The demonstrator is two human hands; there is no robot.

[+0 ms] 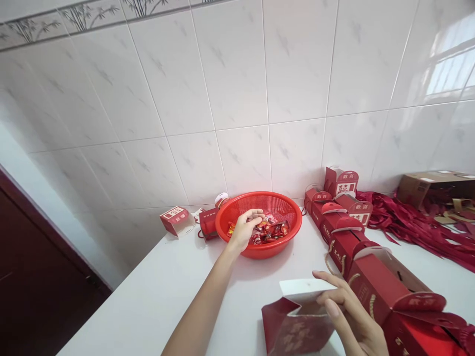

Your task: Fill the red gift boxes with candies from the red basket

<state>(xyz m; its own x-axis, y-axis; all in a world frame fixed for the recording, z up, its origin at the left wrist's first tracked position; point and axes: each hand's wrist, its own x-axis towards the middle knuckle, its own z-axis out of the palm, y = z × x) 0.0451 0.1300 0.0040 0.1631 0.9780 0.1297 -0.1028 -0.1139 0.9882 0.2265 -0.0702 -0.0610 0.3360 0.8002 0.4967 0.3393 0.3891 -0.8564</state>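
My left hand is over the red plastic basket, its fingers curled above the wrapped candies; whether something is between the fingertips is hidden. Near the front of the table, my right hand grips the upper edge of a red paper box. That box stands with its top open and a white inner flap folded out toward the basket.
A row of red gift boxes runs down the right side of the white table. Beyond it lie dark red ribbons and a cardboard box. More small red boxes sit left of the basket, by the tiled wall.
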